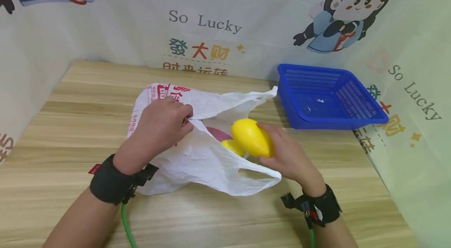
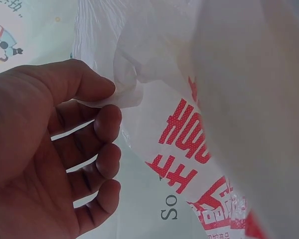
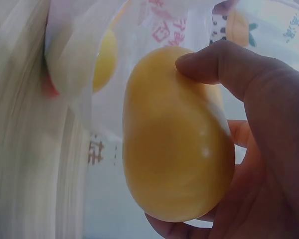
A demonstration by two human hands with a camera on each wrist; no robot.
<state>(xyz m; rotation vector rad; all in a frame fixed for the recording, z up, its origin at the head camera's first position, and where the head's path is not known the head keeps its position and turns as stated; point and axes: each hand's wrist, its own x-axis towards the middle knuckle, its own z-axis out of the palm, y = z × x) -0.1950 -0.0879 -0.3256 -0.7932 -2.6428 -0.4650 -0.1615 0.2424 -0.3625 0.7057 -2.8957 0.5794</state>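
Note:
A white plastic bag with red print lies on its side, its mouth facing right. My left hand pinches the bag's upper edge between thumb and index finger; in the left wrist view the other fingers curl loosely beside the plastic. With my right hand I grip a smooth yellow mango at the bag's mouth, thumb on one side and fingers round the other. Just inside the opening show another yellow fruit and a purplish-pink thing, both partly hidden by the plastic.
A blue plastic basket with perforated walls stands at the back right of the wooden table. Printed cloth hangs behind and at the sides. Green cables trail from the wrist cameras.

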